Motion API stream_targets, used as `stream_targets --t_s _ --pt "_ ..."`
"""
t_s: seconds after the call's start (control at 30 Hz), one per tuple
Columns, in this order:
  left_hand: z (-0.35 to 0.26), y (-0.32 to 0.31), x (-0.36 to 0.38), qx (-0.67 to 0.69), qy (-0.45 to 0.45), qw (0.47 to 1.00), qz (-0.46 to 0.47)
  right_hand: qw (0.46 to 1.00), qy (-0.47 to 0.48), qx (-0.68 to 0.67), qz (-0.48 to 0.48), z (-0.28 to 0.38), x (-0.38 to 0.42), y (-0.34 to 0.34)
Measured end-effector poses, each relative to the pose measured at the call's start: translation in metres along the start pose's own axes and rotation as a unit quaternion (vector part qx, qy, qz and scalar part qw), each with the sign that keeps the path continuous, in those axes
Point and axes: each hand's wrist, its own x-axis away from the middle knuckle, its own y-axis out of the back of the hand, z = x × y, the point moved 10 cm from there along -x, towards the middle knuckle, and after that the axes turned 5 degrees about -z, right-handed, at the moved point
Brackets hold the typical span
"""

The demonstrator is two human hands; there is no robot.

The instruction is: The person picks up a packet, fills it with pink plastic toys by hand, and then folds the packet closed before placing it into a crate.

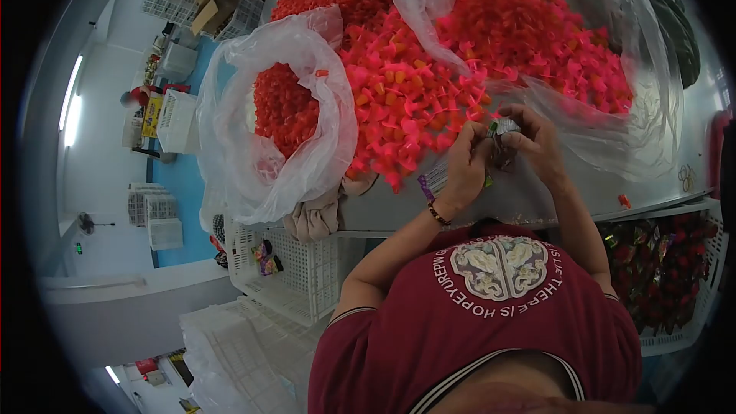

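Note:
Both of my hands meet over the near edge of a grey table (521, 199). My left hand (464, 165), with a bead bracelet on its wrist, and my right hand (539, 142) together pinch a small shiny packet (502, 132). A purple and white wrapper (434, 181) sticks out beneath my left hand. Just beyond the hands lies a big heap of small pink and orange plastic pieces (402, 100).
An open clear bag (287, 107) of red pieces stands at the left, and another clear bag (537, 38) of pink pieces sits behind the hands. Under the table are a white crate (299, 280) and a crate of red-wrapped items (667, 268). A beige cloth (314, 218) hangs off the table edge.

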Motion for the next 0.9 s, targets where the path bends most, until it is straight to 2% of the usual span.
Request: stream_targets --t_s 0.1,0.2,0.23,0.27,0.3,0.33,0.37,0.4,0.47,0.53,0.63,0.7,0.77,0.9 --pt "-0.008 0.000 0.003 -0.081 -0.035 0.996 0.009 0.999 -0.022 0.032 0.015 -0.003 0.001 0.005" --pt "-0.013 0.000 0.005 -0.137 -0.033 0.990 0.002 0.998 0.002 -0.045 0.039 0.016 0.006 0.002" --pt "-0.011 0.001 0.004 -0.153 -0.022 0.988 -0.007 0.987 0.090 0.125 0.046 0.034 0.008 -0.003" --pt "-0.010 -0.001 0.004 -0.154 -0.024 0.988 -0.006 0.939 0.174 0.291 0.050 0.047 0.012 -0.012" --pt "-0.020 -0.001 0.004 -0.154 -0.084 0.984 -0.014 0.939 0.176 0.291 0.050 0.043 0.012 -0.011" --pt "-0.030 -0.001 0.006 -0.153 -0.145 0.977 -0.023 0.957 0.131 0.253 0.045 0.027 0.010 -0.004" --pt "-0.029 0.001 0.005 -0.153 -0.147 0.977 -0.022 0.972 0.087 0.214 0.041 0.014 0.007 0.002" --pt "-0.024 0.005 0.004 -0.152 -0.129 0.980 -0.026 0.972 0.088 0.215 0.040 0.012 0.006 0.007" --pt "-0.020 0.009 0.004 -0.151 -0.106 0.982 -0.026 0.964 0.090 0.232 0.098 0.004 0.006 0.003" --pt "-0.031 0.009 0.005 -0.159 -0.163 0.973 -0.037 0.974 0.063 0.196 0.091 -0.008 0.004 0.009" --pt "-0.017 0.010 0.005 -0.127 -0.123 0.984 -0.036 0.985 0.023 0.151 0.081 -0.008 0.006 0.011" --pt "-0.022 0.006 0.007 -0.144 -0.128 0.981 -0.024 0.987 0.006 0.142 0.077 0.005 0.009 0.000" --pt "-0.026 0.002 0.009 -0.162 -0.132 0.978 -0.013 0.996 -0.007 0.082 0.014 0.023 0.012 -0.003" --pt "-0.024 -0.008 0.012 -0.204 -0.132 0.970 0.028 0.985 -0.086 0.135 0.058 -0.014 0.015 0.004"
